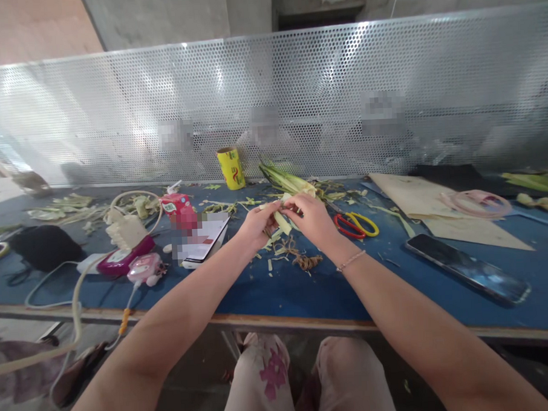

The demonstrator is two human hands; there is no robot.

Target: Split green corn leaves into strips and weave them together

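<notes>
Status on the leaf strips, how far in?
Done: cut scraps and a brown curled clump lie on the blue table. In hand: left hand and right hand both pinch one pale green strip. Remaining: a bundle of green leaves lies behind them, scissors nearby.

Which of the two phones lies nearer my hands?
The white-cased phone left of the left hand; the black phone lies farther right, beyond the red-and-yellow scissors.

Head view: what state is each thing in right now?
left hand, pinching leaf strip
right hand, pinching the same strip
leaf strip, held between both hands
scissors, lying flat, untouched
black phone, lying flat, screen up
yellow roll, standing upright
</notes>
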